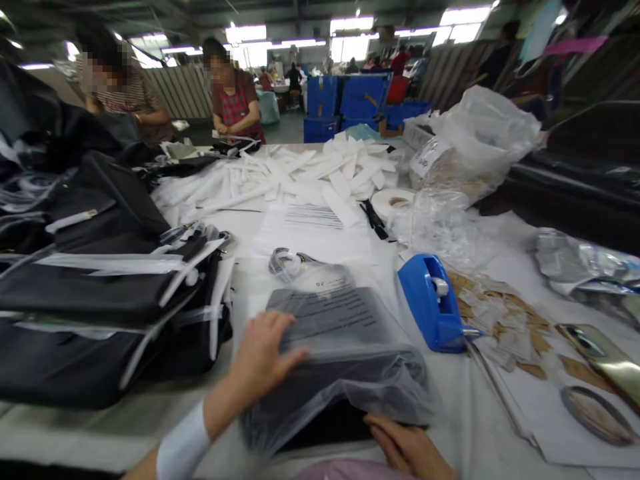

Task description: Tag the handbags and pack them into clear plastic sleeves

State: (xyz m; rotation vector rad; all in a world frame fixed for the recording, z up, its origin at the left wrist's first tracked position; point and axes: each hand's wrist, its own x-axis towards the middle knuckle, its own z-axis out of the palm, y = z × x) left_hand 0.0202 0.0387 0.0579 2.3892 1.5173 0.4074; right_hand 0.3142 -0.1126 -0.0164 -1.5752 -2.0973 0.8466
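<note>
At the near edge of the desk (pixel 453 400), the left hand (pixel 260 357) lies flat on a clear plastic bag (pixel 360 383) that holds a dark folded item (pixel 325 317), its fingers spread wide. The right hand (pixel 405 447) touches the bag's open near end; I cannot tell whether its fingers grip. A blue tape dispenser (pixel 430 303) stands just right of the bag, and stacked black bags (pixel 100 300) lie to its left.

dark bag (pixel 330 347), clear plastic-wrapped, lying flat

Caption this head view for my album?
Left hand rests on a bagged dark item, right hand at its near edge, blue tape dispenser beside.
</note>
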